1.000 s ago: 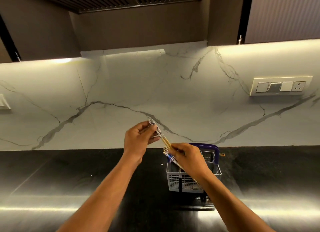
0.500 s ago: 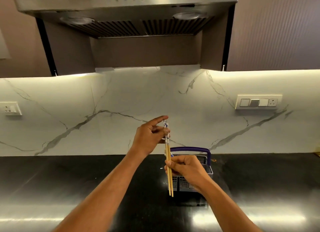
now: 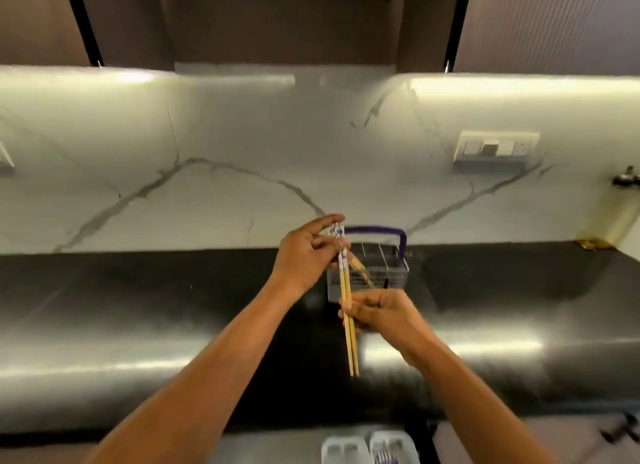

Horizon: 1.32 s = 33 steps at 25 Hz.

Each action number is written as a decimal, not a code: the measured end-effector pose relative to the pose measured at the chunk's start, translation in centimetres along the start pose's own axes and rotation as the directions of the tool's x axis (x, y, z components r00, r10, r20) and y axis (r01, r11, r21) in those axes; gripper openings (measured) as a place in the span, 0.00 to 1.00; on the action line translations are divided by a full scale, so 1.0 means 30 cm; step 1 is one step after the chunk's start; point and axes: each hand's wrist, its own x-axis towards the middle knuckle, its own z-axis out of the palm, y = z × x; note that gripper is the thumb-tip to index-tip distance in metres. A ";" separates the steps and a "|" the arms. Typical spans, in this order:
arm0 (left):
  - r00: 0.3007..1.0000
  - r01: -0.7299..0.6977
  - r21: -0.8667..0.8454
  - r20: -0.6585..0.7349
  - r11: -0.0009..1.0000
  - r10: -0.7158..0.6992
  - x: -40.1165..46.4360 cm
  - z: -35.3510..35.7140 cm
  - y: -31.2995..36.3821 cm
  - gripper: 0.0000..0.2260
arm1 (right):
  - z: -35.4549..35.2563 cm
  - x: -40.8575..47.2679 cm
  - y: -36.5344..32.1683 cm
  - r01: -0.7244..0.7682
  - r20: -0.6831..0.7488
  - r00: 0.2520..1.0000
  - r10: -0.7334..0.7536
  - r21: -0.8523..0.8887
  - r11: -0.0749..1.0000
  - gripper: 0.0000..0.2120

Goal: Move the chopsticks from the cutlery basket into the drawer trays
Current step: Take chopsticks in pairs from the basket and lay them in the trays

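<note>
A pair of wooden chopsticks point(image 3: 350, 342) with white and blue patterned tops hangs nearly upright in front of the grey cutlery basket point(image 3: 391, 273), which has a purple handle. My left hand point(image 3: 308, 255) pinches their patterned tops. My right hand point(image 3: 381, 313) grips them around the middle. More chopsticks point(image 3: 362, 271) lean inside the basket. The white drawer trays point(image 3: 369, 448) show at the bottom edge, below the counter.
The basket stands on a glossy black counter point(image 3: 138, 307) against a white marble backsplash. A switch plate point(image 3: 495, 148) sits on the wall at right, a tap point(image 3: 625, 179) at far right. Dark cabinets hang overhead.
The view has tilted down, bringing the drawer trays into sight. Both hands hold the chopsticks lower and closer, in front of the basket.
</note>
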 end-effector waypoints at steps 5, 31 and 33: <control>0.980 0.183 -0.105 0.099 0.978 -0.172 -0.264 0.097 -0.260 0.17 | 0.083 -0.240 0.267 -0.216 0.030 0.976 0.216 -0.003 0.976 0.07; 0.483 0.837 0.352 -0.118 0.418 -0.868 -0.840 0.222 -0.983 0.16 | 0.420 -0.325 1.051 -0.769 -0.226 0.638 0.736 -0.137 0.624 0.02; 0.471 0.833 0.377 -0.099 0.405 -0.877 -0.860 0.226 -1.002 0.16 | 0.431 -0.300 1.065 -0.785 -0.260 0.619 0.741 -0.222 0.578 0.02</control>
